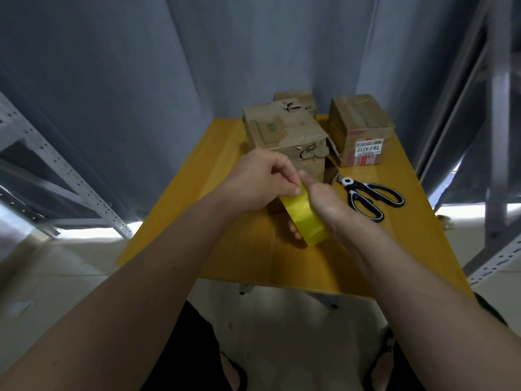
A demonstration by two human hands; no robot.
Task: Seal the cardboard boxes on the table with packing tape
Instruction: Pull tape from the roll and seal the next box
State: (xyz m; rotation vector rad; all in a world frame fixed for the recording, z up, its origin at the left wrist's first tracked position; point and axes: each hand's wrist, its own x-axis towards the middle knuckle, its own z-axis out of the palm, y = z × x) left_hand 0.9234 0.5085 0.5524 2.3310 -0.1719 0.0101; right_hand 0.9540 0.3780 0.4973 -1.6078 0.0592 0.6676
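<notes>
**Two hands working a roll of yellow tape above the worktop**

Two bare forearms reach in from the bottom corners of the frame and meet at the centre, over a yellow-orange worktop (366, 249). My right hand (329, 204) holds a roll of yellow packing tape (306, 221) just below centre, its fingers wrapped around the roll's far side with fingertips showing under the lower left edge. My left hand (259, 179) sits just left of centre, thumb and fingers pressed together in a pinch on the loose end of the tape at the top of the roll.

Directly behind the hands, in the upper centre, stands a worn cardboard box (284, 131) with torn, ragged flaps. A second box (294, 98) peeks out behind it, mostly hidden. To the right of these, apart from them, is a third cardboard box (361, 125) carrying a white label printed upside down with 78-2-4212.

Black-and-white scissors (370, 197) lie flat on the worktop at centre right, just in front of the labelled box, blades pointing towards the torn box.

Grey curtain fills the top half of the frame.
</notes>
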